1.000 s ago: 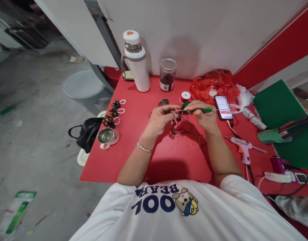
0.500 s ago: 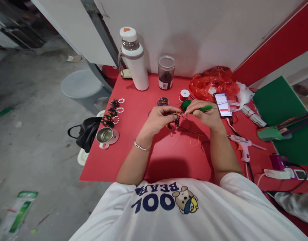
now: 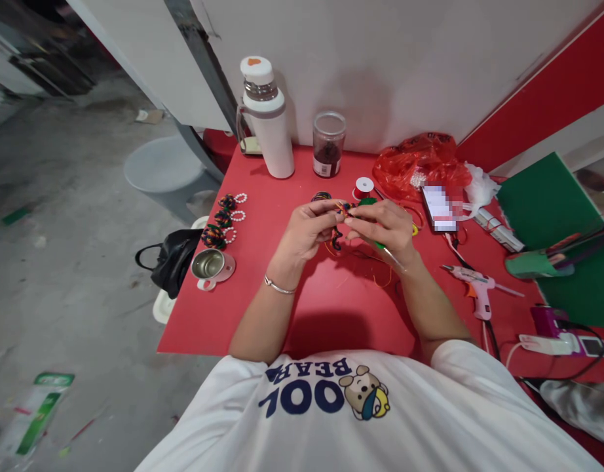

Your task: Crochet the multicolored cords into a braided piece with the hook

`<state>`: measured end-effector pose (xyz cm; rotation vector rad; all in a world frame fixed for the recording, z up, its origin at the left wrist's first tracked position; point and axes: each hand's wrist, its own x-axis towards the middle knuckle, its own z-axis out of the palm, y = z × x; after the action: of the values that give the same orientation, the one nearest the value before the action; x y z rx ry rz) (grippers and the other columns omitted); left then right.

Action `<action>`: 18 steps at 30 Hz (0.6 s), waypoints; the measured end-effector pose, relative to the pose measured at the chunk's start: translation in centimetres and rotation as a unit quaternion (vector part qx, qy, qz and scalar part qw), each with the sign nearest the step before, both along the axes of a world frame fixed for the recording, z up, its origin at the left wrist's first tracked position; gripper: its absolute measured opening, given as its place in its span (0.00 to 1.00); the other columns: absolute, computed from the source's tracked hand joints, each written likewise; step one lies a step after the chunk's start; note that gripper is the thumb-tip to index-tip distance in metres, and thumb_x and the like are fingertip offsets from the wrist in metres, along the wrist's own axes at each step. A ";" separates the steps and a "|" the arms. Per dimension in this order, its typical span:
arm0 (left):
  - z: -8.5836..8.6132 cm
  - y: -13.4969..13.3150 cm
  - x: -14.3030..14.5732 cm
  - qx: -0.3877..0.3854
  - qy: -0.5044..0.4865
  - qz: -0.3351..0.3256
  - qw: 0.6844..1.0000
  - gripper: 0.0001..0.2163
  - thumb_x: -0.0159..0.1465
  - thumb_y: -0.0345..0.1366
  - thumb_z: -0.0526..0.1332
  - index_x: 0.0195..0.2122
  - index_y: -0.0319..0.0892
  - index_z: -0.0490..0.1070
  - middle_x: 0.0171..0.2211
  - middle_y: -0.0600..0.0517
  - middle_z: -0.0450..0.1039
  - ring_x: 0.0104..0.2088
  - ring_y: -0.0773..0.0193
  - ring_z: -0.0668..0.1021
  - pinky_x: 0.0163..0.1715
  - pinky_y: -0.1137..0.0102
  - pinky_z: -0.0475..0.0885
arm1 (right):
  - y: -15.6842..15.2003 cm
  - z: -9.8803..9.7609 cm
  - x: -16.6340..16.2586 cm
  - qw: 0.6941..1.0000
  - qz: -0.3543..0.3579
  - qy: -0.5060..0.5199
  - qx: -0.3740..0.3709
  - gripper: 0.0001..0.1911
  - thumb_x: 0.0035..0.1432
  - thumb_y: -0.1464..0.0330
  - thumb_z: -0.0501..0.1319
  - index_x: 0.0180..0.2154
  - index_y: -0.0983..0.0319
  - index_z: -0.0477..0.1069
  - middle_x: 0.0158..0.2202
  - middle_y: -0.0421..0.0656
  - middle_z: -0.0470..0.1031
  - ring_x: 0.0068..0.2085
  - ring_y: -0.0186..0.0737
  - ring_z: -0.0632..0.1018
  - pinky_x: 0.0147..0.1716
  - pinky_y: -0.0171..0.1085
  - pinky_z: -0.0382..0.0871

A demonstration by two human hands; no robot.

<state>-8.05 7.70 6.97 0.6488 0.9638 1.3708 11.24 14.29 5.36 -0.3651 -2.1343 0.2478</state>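
Note:
Thumb and fingers of my left hand (image 3: 304,233) are closed on a small crocheted piece (image 3: 345,210) of dark multicoloured yarn, part of which hangs below. My right hand (image 3: 388,229) pinches the same piece from the other side. Tucked in its palm is a thin tool (image 3: 391,255) with a green grip and a metal shaft, like a crochet hook, slanting toward the wrist. Loose orange and dark yarn ends (image 3: 378,278) trail on the table under the hands. Just behind them sit a green ball (image 3: 367,202) and a multicoloured yarn ball (image 3: 321,196), both partly covered.
On the red table (image 3: 263,314), a mug (image 3: 226,265) and several yarn pieces with pearl loops (image 3: 226,217) lie left. Behind stand a white flask (image 3: 272,141), a jar (image 3: 328,144) and a red spool (image 3: 364,187). A phone (image 3: 439,208) and a glue gun (image 3: 473,285) lie right.
The green-gripped tool has swung from pointing right to lying down along my right palm. My right fingers have moved in to pinch the yarn piece, which is raised slightly.

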 end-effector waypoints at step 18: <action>0.2 -0.5 0.0 0.007 0.094 -0.091 0.991 0.11 0.46 0.31 0.73 0.33 0.39 0.86 0.23 0.52 0.76 0.19 0.74 0.66 0.19 0.75 0.56 | -0.3 -0.1 -0.7 0.865 0.062 0.176 -0.466 0.24 0.59 0.45 0.70 0.30 0.59 0.82 0.24 0.40 0.80 0.24 0.33 0.77 0.23 0.33 0.71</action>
<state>-8.01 7.22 7.14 0.8657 1.0186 1.1711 10.56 13.97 5.28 -0.6653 -1.5421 1.3336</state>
